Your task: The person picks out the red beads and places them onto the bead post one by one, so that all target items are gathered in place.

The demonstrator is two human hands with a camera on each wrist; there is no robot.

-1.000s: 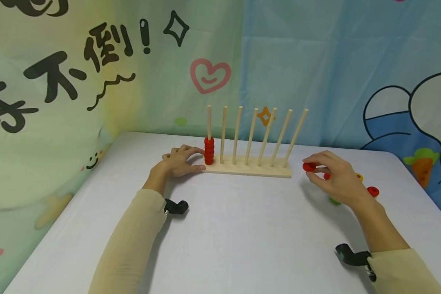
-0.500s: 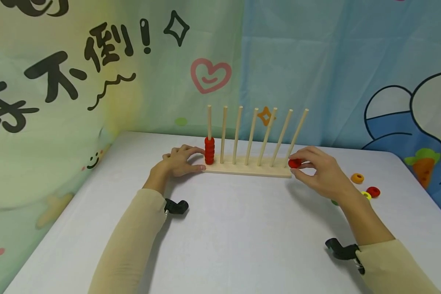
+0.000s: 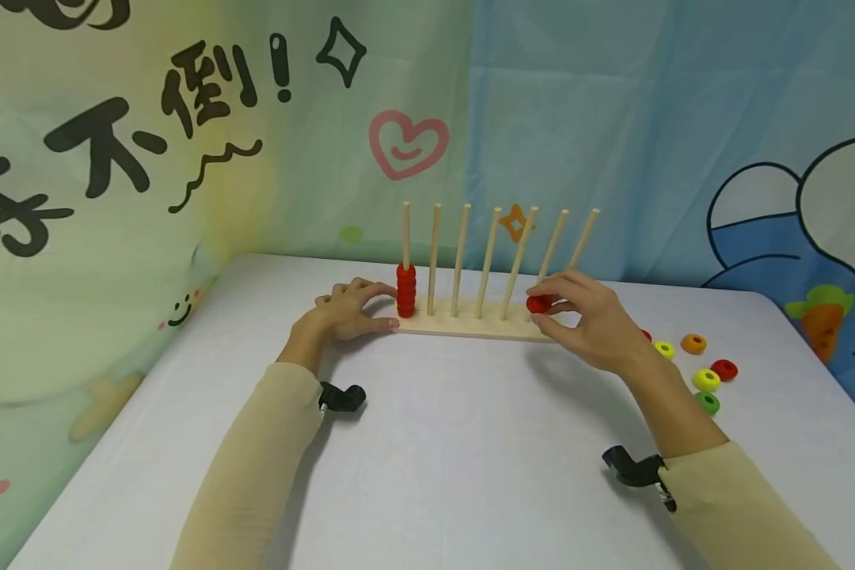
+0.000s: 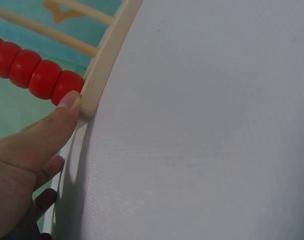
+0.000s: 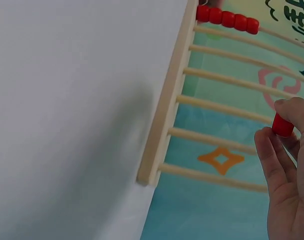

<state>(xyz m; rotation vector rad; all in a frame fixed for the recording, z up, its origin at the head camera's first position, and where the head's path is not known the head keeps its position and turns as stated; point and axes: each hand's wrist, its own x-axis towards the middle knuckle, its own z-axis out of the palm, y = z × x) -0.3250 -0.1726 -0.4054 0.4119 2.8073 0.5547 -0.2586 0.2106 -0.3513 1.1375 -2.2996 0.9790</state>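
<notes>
Beyond the counter's far left corner a printed cloth backdrop [image 3: 313, 174] is hanging, showing black lettering. A person in beige sleeves [image 3: 249, 467] is reaching across the white cloth-covered counter [image 3: 470, 459]. The left hand [image 3: 349, 310] is touching the left end of a pale wooden rack [image 3: 463, 325] with thumb and forefinger spread apart, its grip lying loose. Five glossy red beads [image 3: 406, 291] are sitting stacked on the leftmost peg, just beside those fingers. The rack is standing near the counter's far edge, its long base carrying seven slim round pegs [image 3: 460, 261]. At its right end, the right hand [image 3: 587, 317] is hovering, its grip pinching a single red bead [image 3: 538, 304] before the right-hand pegs; I'm not managing to tell whether bead and peg are touching. Toward the counter's right edge, loose beads are lying scattered: a partly hidden red one [image 3: 645, 336], a yellow one [image 3: 664, 349], an orange one [image 3: 688, 347], another yellow one [image 3: 701, 381], a green one [image 3: 703, 406] and a second red one [image 3: 722, 372].
</notes>
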